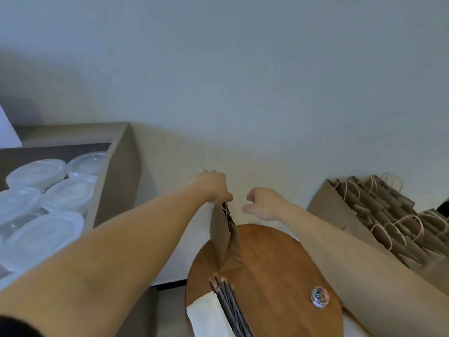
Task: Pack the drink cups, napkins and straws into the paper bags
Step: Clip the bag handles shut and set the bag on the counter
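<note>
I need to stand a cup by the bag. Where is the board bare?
The board shows bare wood right of the bag and beyond the clip jar. Its near-left part is crowded with straws and napkins. The bag pile fills the space further right.

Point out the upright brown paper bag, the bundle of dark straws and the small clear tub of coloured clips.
Upright brown paper bag (220,229): head view, side panel.
Bundle of dark straws (229,302): head view, mid-length.
Small clear tub of coloured clips (320,296): head view, lid.
</note>
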